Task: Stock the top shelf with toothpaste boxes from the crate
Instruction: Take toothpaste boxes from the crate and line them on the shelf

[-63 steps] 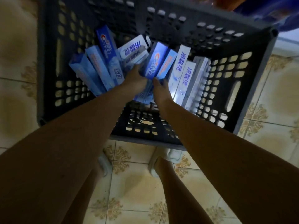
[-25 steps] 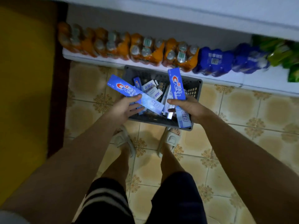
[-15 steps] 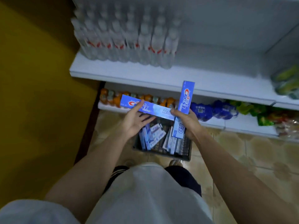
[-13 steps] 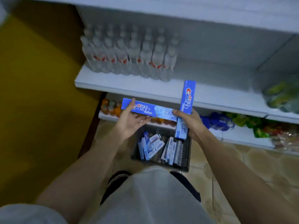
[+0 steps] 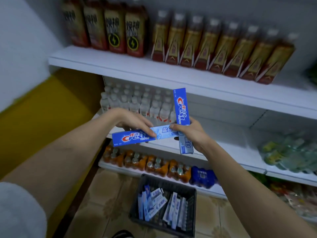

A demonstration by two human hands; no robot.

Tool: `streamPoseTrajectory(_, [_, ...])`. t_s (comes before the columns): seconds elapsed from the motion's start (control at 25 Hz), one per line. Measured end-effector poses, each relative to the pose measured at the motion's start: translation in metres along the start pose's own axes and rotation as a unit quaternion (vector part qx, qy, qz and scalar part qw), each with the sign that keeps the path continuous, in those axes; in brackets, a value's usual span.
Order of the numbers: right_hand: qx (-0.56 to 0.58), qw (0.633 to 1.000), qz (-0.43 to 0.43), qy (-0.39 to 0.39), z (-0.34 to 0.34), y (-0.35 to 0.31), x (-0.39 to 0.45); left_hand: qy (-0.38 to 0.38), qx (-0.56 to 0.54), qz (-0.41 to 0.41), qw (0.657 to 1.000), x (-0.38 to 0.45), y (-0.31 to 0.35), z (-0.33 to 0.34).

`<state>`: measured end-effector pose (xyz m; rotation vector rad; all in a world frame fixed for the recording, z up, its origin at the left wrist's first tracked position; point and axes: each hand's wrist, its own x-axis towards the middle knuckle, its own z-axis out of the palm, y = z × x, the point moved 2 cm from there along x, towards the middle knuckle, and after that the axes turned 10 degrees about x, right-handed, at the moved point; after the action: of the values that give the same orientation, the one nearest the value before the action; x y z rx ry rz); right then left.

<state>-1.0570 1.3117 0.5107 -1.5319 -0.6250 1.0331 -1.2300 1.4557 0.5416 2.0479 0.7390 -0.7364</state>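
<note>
Raised since half a second ago: both hands and their two boxes, now level with the water-bottle shelf; crate farther below.

Nearest: pale sleeve (image 5: 20, 210) at lower left; two bare forearms reaching forward.

Floor level: dark crate (image 5: 192, 201) on patterned tile, holding remaining toothpaste boxes (image 5: 161, 206), standing and leaning.

Mid: left hand (image 5: 132, 121), grip pinched from above on horizontal toothpaste box (image 5: 135, 138), logo facing up. Right hand (image 5: 193, 134), grip wrapped around upright toothpaste box (image 5: 181, 109), thumb pressed on end of horizontal one. Boxes crossed, touching at right hand.

Behind hands: orange bottle packs (image 5: 145, 162) and blue pack (image 5: 202, 176) on lowest shelf; clear water bottles (image 5: 137, 102) on next shelf; green packs (image 5: 288, 155) at right, blurred.

Farthest: white shelf (image 5: 120, 66) carrying dark energy-drink bottles (image 5: 109, 26) and red-gold bottles (image 5: 223, 48).
</note>
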Motion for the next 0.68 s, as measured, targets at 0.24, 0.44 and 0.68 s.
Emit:
streamPoseTrajectory(0.24, [-0.018,0.999,-0.027,0.010,0.023,-0.045,0.003,0.039,-0.069,0.044,0.996,-0.019,-0.017,-0.019])
streamPoseTrajectory(0.44, [0.041,0.996,-0.043,0.060,0.042,-0.107,0.014,0.206,-0.074,0.065,0.974,-0.080,-0.025,-0.097])
streamPoseTrajectory(0.68, [-0.017,0.986,-0.157,0.050,0.078,-0.202,0.007,0.300,-0.055,0.109,0.946,-0.164,-0.004,-0.183])
